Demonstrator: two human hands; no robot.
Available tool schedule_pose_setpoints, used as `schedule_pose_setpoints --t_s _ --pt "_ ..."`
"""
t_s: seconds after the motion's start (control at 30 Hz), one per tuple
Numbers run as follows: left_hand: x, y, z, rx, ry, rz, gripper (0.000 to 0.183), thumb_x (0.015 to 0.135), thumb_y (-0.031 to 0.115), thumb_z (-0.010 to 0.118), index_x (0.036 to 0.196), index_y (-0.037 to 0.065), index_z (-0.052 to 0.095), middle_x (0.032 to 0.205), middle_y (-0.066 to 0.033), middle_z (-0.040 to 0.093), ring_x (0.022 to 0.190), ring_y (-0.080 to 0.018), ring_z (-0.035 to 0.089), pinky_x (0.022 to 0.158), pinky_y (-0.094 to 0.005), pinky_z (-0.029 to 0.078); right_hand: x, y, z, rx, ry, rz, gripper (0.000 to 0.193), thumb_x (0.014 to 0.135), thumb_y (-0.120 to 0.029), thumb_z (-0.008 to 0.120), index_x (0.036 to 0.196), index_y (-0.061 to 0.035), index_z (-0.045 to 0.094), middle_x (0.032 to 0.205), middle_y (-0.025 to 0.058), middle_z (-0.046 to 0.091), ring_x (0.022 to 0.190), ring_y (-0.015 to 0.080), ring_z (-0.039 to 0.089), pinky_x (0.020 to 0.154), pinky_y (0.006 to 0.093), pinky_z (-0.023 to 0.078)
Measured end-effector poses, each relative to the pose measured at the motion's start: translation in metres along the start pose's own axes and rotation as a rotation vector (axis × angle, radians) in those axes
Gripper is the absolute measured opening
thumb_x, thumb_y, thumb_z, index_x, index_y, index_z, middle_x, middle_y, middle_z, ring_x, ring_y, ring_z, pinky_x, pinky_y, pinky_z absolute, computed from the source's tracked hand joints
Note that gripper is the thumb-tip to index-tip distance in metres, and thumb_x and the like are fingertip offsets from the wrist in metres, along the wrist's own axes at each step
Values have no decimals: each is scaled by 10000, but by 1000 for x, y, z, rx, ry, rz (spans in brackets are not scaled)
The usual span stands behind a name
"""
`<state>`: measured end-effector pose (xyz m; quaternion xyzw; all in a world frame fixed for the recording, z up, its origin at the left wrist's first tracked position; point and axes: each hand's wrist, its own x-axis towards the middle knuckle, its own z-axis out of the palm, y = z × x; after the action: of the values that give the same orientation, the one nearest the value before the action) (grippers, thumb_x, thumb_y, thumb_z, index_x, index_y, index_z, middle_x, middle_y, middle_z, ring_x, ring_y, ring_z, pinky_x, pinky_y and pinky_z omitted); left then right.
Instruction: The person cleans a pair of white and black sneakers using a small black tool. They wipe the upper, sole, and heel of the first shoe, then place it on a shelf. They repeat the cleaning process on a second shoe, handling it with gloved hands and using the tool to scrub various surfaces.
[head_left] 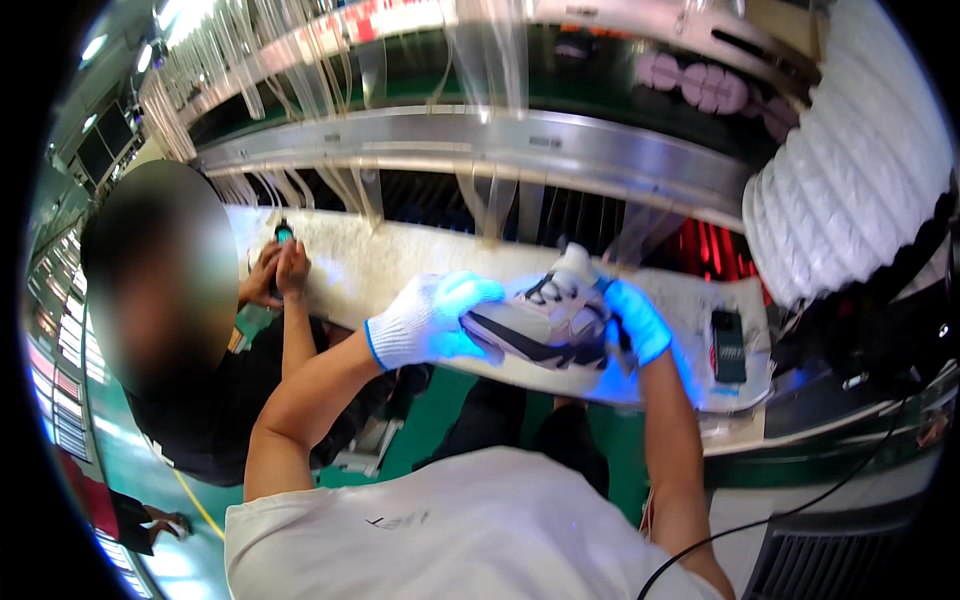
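A grey and white sneaker (550,318) with black trim and dark laces is held up over the pale workbench (345,275). My left hand (430,318), in a white knit glove with a blue cuff, grips the toe end. At the heel end, my right hand (638,320), also gloved, is closed on the shoe; its fingers are partly hidden behind it. Blue light falls on both gloves and on the sneaker. The shoe's sole faces toward me and its tongue points up and away.
A dark phone (728,346) lies on the bench at the right. A wide white ribbed duct (850,160) hangs at the far right. Clear strips hang from a metal rail (480,140) behind the bench. At the left sits a co-worker, hands (278,268) around a small dark device.
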<state>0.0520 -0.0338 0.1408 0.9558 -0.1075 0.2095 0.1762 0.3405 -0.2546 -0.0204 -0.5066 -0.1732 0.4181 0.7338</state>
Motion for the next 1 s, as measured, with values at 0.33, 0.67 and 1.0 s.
schedule_pose_setpoints --t_s 0.33,0.67,1.0 --pt "-110 -59 105 -15 -62 -298 915 710 323 1017 1498 50 642 1421 -242 695 1303 -425 692 1111 -480 560 -50 9 43 -550 65 -93 295 954 -336 848 1011 -70 734 758 3 670 543 91 584 502 266 474" --pt "-22 6 119 30 -160 -339 1386 645 384 1031 1752 113 243 1693 -284 388 1428 -504 574 1168 -541 532 -42 17 30 -572 128 -77 325 961 -363 852 1031 -62 751 738 22 678 549 96 584 516 272 478" --pt "-3 0 140 102 -181 -330 1461 597 435 1066 1774 238 222 1673 -296 382 1398 -549 576 1157 -563 545 -21 12 27 283 353 -363 391 1087 -479 723 1030 -98 655 971 118 730 658 183 630 566 314 508"
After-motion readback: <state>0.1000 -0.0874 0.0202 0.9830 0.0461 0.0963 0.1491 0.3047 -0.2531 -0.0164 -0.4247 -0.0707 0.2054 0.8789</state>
